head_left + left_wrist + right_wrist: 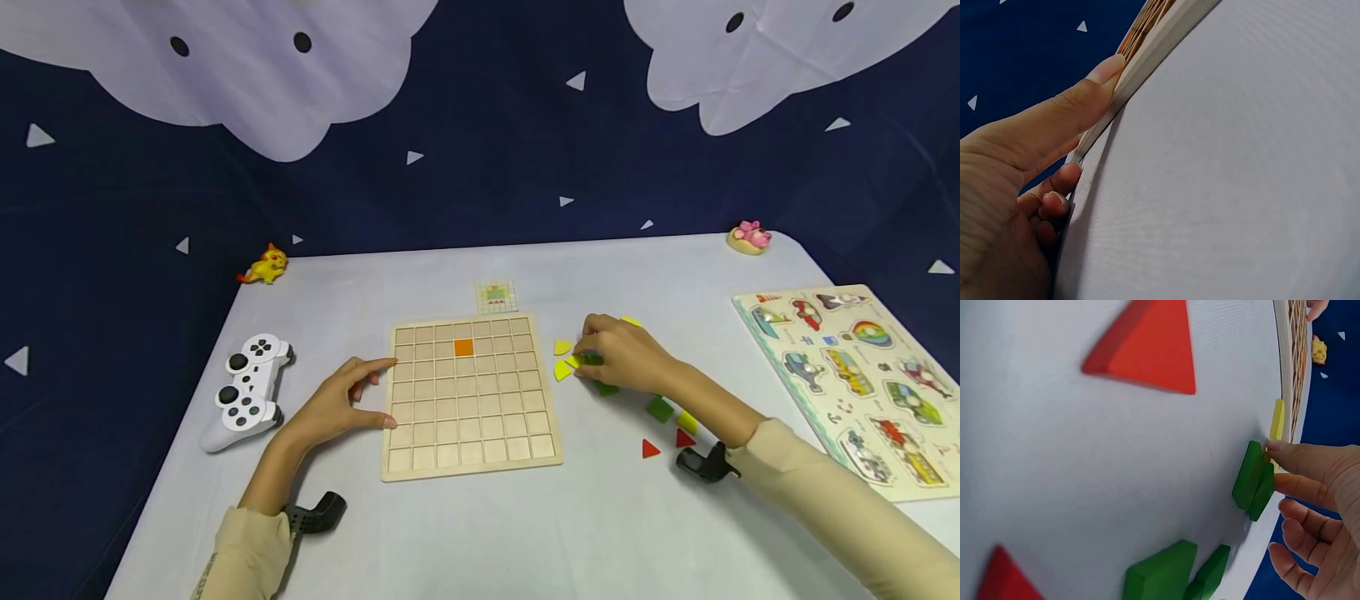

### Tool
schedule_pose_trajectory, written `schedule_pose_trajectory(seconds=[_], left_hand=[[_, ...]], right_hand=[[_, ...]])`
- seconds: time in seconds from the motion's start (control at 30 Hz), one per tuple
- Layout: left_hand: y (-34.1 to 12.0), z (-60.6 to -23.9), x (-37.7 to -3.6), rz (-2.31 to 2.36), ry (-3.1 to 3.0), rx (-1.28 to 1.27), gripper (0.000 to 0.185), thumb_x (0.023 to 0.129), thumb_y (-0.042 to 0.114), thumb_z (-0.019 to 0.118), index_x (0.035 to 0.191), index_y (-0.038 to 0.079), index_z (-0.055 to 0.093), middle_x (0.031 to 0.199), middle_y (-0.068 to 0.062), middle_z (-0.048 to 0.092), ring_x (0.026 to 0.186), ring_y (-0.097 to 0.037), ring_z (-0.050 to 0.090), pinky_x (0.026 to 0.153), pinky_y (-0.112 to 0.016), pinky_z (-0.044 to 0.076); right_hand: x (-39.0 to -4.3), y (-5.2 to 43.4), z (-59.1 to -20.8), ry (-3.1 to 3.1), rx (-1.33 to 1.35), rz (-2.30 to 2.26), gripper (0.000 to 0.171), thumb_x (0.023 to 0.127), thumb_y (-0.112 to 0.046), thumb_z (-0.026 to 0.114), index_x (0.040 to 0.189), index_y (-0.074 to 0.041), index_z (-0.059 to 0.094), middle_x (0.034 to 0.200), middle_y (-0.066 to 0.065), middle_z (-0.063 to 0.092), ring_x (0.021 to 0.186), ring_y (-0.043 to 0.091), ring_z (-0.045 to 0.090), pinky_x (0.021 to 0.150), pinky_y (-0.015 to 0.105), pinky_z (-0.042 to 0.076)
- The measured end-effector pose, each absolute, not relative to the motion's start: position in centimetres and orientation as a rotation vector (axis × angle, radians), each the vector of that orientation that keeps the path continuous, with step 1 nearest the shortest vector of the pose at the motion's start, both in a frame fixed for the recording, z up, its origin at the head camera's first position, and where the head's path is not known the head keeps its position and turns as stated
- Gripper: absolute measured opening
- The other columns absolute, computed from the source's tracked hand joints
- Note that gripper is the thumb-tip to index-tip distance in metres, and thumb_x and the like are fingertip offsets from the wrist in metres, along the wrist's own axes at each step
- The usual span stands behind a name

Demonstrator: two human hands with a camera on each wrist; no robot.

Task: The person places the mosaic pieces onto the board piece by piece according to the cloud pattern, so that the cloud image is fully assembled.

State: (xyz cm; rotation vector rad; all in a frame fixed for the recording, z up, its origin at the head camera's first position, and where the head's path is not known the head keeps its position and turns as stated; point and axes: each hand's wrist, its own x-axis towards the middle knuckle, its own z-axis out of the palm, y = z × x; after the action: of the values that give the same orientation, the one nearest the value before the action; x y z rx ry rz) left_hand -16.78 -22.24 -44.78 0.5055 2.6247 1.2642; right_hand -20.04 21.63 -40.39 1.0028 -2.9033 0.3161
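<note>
The right hand [626, 354] pinches a green tile [1252, 480] among crowded loose pieces, so its fingers risk scattering neighbours, while the left hand [341, 400], fingers spread, steadies the grid board [468, 396].

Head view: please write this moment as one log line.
left hand: steadies grid board edge | right hand: pinches green piece | board: one orange tile

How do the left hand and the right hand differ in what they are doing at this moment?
The left hand rests flat with straight fingers against the wooden grid board's left edge; the right hand curls its fingers onto a green tile among loose pieces to the board's right. The left touches only the board; the right touches no board. Both lie on the white table.
</note>
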Motion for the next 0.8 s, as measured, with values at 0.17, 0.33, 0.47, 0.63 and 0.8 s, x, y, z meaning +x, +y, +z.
schedule_pose_trajectory(seconds=[0.17,0.33,0.47,0.63,0.8], left_hand=[[-22.23,-44.82,-16.77,1.261,2.626,0.499,0.086,0.066,0.028,0.093,0.142,0.016,0.054,0.102,-0.002,0.046,0.081,-0.014,0.038,0.072,-0.026,0.034],[-22.21,-44.79,-16.76,1.267,2.621,0.482,0.086,0.066,0.028,0.093,0.142,0.016,0.054,0.101,-0.002,0.045,0.082,-0.015,0.038,0.072,-0.026,0.034],[-22.24,-44.71,-16.72,1.272,2.62,0.479,0.086,0.066,0.027,0.093,0.142,0.016,0.054,0.101,-0.002,0.045,0.082,-0.015,0.038,0.072,-0.026,0.034],[-22.21,-44.6,-16.67,1.271,2.628,0.491,0.087,0.066,0.027,0.093,0.142,0.014,0.054,0.101,-0.002,0.046,0.082,-0.015,0.038,0.072,-0.027,0.034],[-22.21,-44.67,-16.66,1.283,2.624,0.509,0.086,0.066,0.026,0.093,0.142,0.014,0.054,0.101,-0.002,0.046,0.081,-0.014,0.038,0.072,-0.026,0.034]], right_hand=[[-20.12,21.61,-40.26,-2.902,1.004,0.308,0.023,0.078,-0.022,0.085,0.094,-0.006,0.078,0.093,0.005,0.061,0.083,0.018,0.058,0.072,0.036,0.052],[-20.13,21.71,-40.21,-2.916,0.962,0.284,0.024,0.076,-0.025,0.086,0.089,-0.006,0.078,0.091,0.005,0.059,0.079,0.017,0.057,0.069,0.035,0.052],[-20.24,21.66,-40.24,-2.916,0.975,0.303,0.022,0.077,-0.023,0.086,0.087,-0.006,0.077,0.092,0.004,0.058,0.08,0.016,0.056,0.071,0.035,0.052],[-20.54,21.54,-40.44,-2.885,1.04,0.312,0.02,0.076,-0.02,0.085,0.088,-0.006,0.077,0.091,0.002,0.056,0.079,0.014,0.053,0.072,0.034,0.051],[-21.06,21.68,-40.19,-2.881,1.088,0.306,0.021,0.075,-0.021,0.083,0.09,-0.007,0.077,0.093,0.001,0.056,0.081,0.013,0.052,0.074,0.033,0.05]])
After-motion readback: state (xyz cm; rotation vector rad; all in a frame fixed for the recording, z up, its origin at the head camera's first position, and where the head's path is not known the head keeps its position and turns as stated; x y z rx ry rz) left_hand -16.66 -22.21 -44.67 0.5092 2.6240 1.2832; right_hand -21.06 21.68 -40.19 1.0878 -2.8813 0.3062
